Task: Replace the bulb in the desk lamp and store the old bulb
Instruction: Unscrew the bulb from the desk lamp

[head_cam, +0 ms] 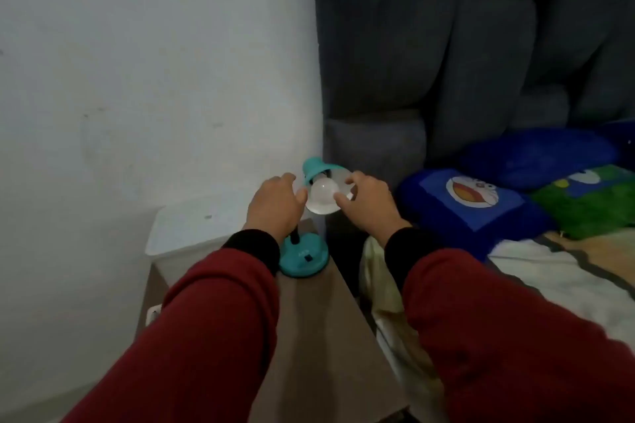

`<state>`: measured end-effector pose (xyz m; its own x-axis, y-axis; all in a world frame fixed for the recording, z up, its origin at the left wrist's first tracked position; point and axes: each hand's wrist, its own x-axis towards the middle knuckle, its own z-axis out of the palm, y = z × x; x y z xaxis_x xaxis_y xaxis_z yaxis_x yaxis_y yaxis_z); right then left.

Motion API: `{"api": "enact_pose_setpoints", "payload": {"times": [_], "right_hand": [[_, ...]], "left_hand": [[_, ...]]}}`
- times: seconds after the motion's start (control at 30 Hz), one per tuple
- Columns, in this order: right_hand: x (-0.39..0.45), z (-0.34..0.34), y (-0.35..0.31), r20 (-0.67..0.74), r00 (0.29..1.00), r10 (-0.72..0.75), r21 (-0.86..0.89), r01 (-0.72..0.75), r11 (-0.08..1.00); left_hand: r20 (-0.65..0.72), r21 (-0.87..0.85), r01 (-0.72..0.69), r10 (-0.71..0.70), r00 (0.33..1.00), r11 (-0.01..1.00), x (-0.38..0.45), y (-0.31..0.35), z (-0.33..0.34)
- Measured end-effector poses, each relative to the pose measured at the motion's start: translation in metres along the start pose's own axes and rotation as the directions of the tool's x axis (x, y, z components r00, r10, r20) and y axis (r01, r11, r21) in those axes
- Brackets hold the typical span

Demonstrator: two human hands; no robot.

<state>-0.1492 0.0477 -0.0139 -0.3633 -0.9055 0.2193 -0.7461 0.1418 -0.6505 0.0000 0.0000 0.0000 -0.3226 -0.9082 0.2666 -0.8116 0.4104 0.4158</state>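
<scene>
A teal desk lamp stands with its round base on the far end of a brown bedside table. Its shade is tilted toward me, showing a white round bulb seated inside. My left hand is curled against the shade's left rim, thumb at the edge. On the shade's right rim rests my right hand, fingers over the top and thumb touching beside the bulb. The lamp's neck is mostly hidden behind my left hand. No other bulb is in view.
A white flat-topped object sits against the wall, left of the lamp. A wall socket is low on the left. On the right are a grey padded headboard, a blue cartoon pillow and the bed's sheet.
</scene>
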Motion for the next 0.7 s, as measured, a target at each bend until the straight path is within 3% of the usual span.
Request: {"api": "enact_pose_setpoints", "payload": {"times": [0.17,0.3,0.43,0.53,0.7], "right_hand": [[0.016,0.056,0.013,-0.142,0.97,0.196,0.419,-0.12,0.9],[0.03,0.086,0.017,-0.147,0.951,0.274,0.527,-0.159,0.835],[0.038,0.096,0.017,-0.06,0.935,0.349,0.659,-0.226,0.718],[0.044,0.097,0.017,-0.06,0.928,0.368,0.703,-0.222,0.675],[0.046,0.096,0.019,-0.138,0.949,0.282,0.564,-0.159,0.811]], "left_hand": [[-0.056,-0.257,-0.1,0.089,0.994,0.961,0.03,-0.013,0.036],[-0.078,-0.43,-0.098,0.071,0.994,0.898,0.044,-0.017,0.056],[-0.1,-0.524,-0.083,0.035,0.994,0.848,0.048,-0.019,0.065],[-0.092,-0.551,-0.056,0.006,0.996,0.832,0.05,-0.021,0.065],[-0.08,-0.563,-0.035,-0.012,0.997,0.826,0.055,-0.024,0.064]]}}
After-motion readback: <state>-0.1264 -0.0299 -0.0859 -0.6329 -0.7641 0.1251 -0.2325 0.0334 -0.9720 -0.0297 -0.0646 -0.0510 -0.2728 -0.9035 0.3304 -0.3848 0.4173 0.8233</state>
